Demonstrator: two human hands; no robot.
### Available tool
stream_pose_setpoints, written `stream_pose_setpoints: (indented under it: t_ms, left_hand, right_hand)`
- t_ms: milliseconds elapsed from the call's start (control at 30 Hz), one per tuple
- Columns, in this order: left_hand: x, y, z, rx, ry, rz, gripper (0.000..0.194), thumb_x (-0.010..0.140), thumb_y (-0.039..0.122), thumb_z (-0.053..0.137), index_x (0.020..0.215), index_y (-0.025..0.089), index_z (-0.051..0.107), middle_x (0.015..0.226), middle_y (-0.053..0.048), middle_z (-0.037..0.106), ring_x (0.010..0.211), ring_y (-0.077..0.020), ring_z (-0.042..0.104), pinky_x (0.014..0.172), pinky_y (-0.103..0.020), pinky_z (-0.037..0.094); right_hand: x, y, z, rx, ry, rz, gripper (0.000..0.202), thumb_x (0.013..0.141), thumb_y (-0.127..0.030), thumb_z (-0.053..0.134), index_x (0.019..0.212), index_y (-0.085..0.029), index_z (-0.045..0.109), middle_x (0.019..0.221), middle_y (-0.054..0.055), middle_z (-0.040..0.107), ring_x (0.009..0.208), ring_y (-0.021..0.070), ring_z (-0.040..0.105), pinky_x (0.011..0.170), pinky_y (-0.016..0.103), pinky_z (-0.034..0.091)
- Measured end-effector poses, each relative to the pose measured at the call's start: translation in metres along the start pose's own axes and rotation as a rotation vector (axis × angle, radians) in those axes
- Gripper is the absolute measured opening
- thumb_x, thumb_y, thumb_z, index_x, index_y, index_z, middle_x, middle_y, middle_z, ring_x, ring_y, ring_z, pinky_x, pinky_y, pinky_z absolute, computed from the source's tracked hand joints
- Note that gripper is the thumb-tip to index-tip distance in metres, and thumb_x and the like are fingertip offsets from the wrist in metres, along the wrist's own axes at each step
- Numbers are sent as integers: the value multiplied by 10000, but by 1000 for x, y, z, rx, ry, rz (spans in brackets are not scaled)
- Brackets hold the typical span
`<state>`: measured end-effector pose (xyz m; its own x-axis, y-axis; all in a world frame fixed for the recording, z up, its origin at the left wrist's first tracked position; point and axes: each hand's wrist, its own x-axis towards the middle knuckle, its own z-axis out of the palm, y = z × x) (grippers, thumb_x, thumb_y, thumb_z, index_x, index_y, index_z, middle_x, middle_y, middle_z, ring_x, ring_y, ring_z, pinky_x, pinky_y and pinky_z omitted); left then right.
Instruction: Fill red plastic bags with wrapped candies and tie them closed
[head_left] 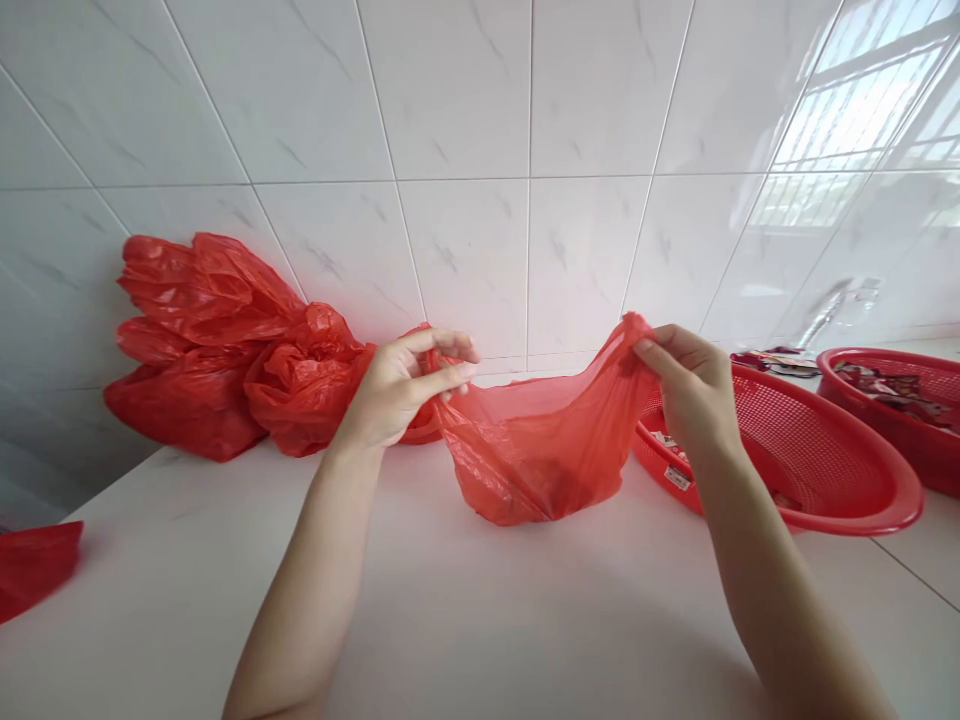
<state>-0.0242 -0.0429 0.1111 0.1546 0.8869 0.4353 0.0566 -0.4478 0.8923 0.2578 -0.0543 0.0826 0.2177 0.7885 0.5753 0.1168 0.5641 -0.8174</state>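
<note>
A thin red plastic bag (544, 450) hangs between my two hands above the white counter, its middle sagging. Something darker shows faintly through its bottom; I cannot make out what. My left hand (409, 385) grips the bag's left side, with the fingers curled round the gathered plastic. On the other side, my right hand (694, 385) pinches the bunched upper corner between thumb and fingers. Just behind my right wrist is a red plastic basket (840, 460) with perforated walls, tilted towards me, with a few small packets inside.
Several filled red plastic bags (217, 340) are heaped against the tiled wall (465, 230) at the left. A second red basket (892, 400) holding packets stands far right, near a faucet (825, 310). A red piece (37, 565) lies at the left edge of the counter (465, 620).
</note>
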Motion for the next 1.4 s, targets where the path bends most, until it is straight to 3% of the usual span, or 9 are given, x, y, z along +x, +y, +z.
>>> stream_pose_setpoints:
  t_ms: [133,267,533,733,967,1267,1400]
  left_hand:
    - [1,1,-13,-40,176,-32,224,592,220,863,785,173,761,732,-12,659,487,-63,486,459,-225,396]
    - [2,3,-19,11,246,-33,202,589,205,850,758,164,746,704,-5,657,486,-73,498,481,-243,418]
    - [1,13,-19,-37,262,81,178,607,210,845,771,218,777,754,-13,712,663,-137,632,617,-248,555]
    - [-6,2,-14,-83,207,-27,365,543,195,888,889,187,775,909,-51,759,954,-227,698,810,-311,590]
    - [-6,-6,2,-195,138,-58,440,590,177,880,1006,181,738,898,-34,754,887,-178,697,830,-298,553]
    - [-4,-7,19,-300,129,2,384,614,145,845,976,206,733,854,-9,747,858,-162,693,794,-278,551]
    - [-4,-12,22,-324,136,-12,341,638,162,822,963,205,726,861,-11,747,884,-169,697,772,-272,550]
  right_hand:
    - [10,8,-17,61,76,8,197,857,-331,694,696,-227,647,667,17,639,648,170,617,643,318,526]
    - [13,12,-24,48,93,5,205,847,-355,698,693,-237,631,672,18,613,633,169,596,610,315,525]
    - [13,10,-22,118,28,33,172,830,-343,711,712,-230,657,708,11,614,678,154,601,659,304,555]
    - [12,15,-23,22,-50,156,185,845,-341,710,724,-203,690,705,35,681,714,184,672,737,345,576]
    - [10,10,-21,-59,-35,169,169,843,-310,703,712,-204,704,710,34,714,728,191,693,731,331,559]
    - [4,-2,-19,-143,47,112,148,826,-273,691,688,-222,682,690,18,704,716,192,686,662,300,533]
    - [4,-2,-19,-161,26,107,143,832,-254,676,693,-223,683,696,13,702,724,187,682,680,303,532]
